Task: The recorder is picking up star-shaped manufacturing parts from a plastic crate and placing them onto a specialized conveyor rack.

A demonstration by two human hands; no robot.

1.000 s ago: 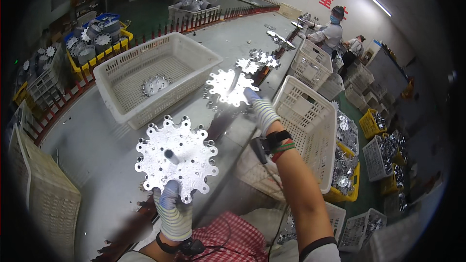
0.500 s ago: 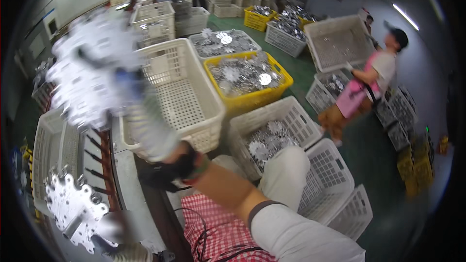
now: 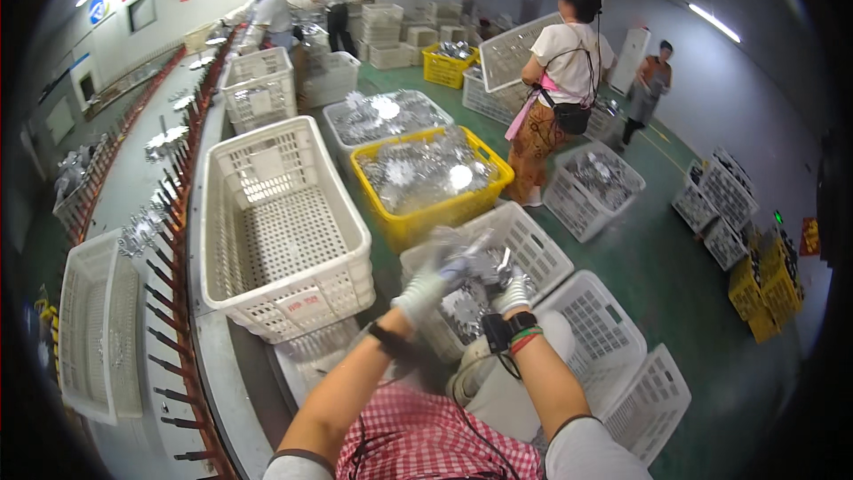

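Observation:
Both hands wear whitish gloves and are over a white crate point(image 3: 538, 244) holding shiny toothed metal plates point(image 3: 464, 307). My left hand point(image 3: 431, 284) is smeared by motion. Silver plates blur along with its fingers, which appear closed on them. My right hand point(image 3: 513, 291) is close beside it, fingers bent around the edge of plates at the crate's middle. How many plates each hand has cannot be made out. Left of my arms stands a large white crate point(image 3: 355, 258) with a bare perforated floor.
A yellow crate point(image 3: 426, 204) and a white crate point(image 3: 391, 138) full of plates stand ahead. On the left runs a line with a row of dark pegs point(image 3: 169, 333). Stacked white crates point(image 3: 613, 329) lean at my right. A person point(image 3: 569, 62) carries a crate nearby.
My right hand has swung from the left, where it held a stack of plates, down to the crate before me. My left hand has come from the lower left. The view has turned slightly.

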